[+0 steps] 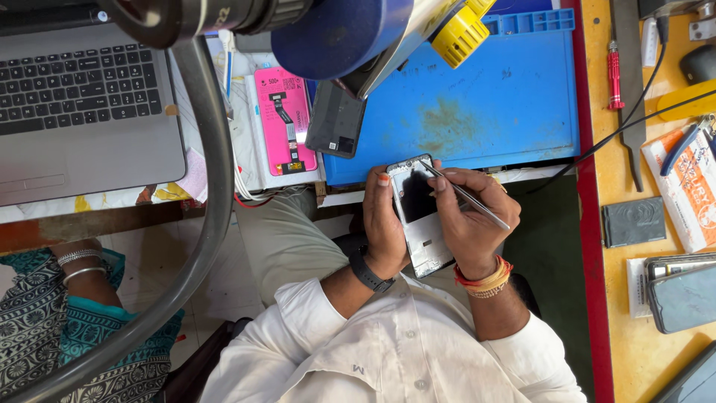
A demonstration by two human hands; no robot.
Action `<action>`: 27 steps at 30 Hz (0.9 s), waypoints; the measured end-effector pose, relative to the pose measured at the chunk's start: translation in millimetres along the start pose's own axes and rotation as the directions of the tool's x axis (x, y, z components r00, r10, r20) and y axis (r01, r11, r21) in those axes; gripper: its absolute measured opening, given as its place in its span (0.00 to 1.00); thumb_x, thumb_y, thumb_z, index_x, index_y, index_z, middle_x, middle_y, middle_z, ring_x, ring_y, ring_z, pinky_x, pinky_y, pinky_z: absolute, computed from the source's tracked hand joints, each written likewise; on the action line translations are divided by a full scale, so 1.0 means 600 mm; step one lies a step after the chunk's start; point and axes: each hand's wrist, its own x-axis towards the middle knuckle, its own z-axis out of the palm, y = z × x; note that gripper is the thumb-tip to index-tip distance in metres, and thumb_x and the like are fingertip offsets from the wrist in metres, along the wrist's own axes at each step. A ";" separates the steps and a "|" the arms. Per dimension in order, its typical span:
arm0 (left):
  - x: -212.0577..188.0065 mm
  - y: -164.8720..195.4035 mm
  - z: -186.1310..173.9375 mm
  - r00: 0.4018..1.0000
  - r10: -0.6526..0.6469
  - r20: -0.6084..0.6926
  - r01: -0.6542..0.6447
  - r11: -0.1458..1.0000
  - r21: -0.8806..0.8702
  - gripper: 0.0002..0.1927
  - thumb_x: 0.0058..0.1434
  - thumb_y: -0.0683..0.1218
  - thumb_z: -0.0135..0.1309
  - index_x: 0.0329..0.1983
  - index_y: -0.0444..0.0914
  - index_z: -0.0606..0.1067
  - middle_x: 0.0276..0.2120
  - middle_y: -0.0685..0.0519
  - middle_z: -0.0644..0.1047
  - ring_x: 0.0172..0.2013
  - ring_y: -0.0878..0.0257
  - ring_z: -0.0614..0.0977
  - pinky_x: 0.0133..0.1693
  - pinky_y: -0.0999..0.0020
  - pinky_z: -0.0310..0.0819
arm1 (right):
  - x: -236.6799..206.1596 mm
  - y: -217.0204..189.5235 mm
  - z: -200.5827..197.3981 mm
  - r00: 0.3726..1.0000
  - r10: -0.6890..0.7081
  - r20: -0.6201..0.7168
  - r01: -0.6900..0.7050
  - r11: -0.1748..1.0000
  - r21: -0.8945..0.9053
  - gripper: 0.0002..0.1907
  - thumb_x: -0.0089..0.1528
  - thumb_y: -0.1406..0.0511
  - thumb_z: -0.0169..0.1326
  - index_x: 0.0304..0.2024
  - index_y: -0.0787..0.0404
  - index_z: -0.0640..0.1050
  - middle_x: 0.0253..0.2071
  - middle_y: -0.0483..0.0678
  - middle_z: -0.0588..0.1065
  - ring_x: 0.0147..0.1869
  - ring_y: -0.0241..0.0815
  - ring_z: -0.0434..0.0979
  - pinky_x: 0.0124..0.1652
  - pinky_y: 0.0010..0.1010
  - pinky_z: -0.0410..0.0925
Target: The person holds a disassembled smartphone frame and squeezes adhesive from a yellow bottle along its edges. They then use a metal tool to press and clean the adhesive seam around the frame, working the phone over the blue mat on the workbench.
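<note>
My left hand [384, 224], with a black watch on its wrist, grips an opened phone [418, 216] from the left side and holds it just below the edge of the blue work mat [485, 104]. The phone shows a dark upper part and a pale inner frame below. My right hand [470, 227], with red and yellow threads at the wrist, holds thin metal tweezers [466, 195]. The tweezer tips touch the phone's upper right corner.
A grey laptop [82, 97] sits at the left, with a pink parts packet [283, 119] and a dark phone [335, 119] beside it. A blue microscope head with a yellow knob [462, 33] hangs overhead. On the yellow bench at right lie a red screwdriver [613, 75], a black battery [634, 222] and more phones [682, 295]. Another person's bangled arm [74, 261] is at lower left.
</note>
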 end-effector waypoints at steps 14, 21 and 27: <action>0.008 -0.005 -0.020 0.995 0.090 0.036 -0.095 0.975 0.202 0.22 0.81 0.56 0.32 0.57 0.34 0.67 0.54 0.42 0.77 0.54 0.58 0.77 0.60 0.63 0.70 | 0.009 -0.001 0.004 0.997 -0.075 0.014 0.076 0.995 -0.068 0.05 0.63 0.77 0.63 0.41 0.70 0.79 0.40 0.53 0.82 0.43 0.37 0.85 0.44 0.25 0.77; 0.008 -0.010 -0.031 0.995 0.098 0.018 -0.099 0.963 0.252 0.22 0.80 0.56 0.32 0.56 0.34 0.68 0.52 0.47 0.75 0.53 0.62 0.75 0.59 0.66 0.68 | 0.010 -0.002 0.005 0.993 -0.118 0.007 0.118 0.983 -0.140 0.07 0.61 0.77 0.65 0.39 0.70 0.79 0.38 0.53 0.82 0.39 0.37 0.84 0.41 0.24 0.75; 0.008 -0.013 -0.035 0.996 0.085 0.002 -0.082 0.964 0.255 0.22 0.79 0.56 0.32 0.56 0.35 0.68 0.51 0.48 0.75 0.52 0.63 0.75 0.57 0.67 0.69 | 0.010 -0.003 0.005 0.995 -0.095 0.001 0.095 0.986 -0.136 0.06 0.63 0.78 0.64 0.40 0.70 0.79 0.39 0.53 0.82 0.41 0.37 0.85 0.42 0.24 0.76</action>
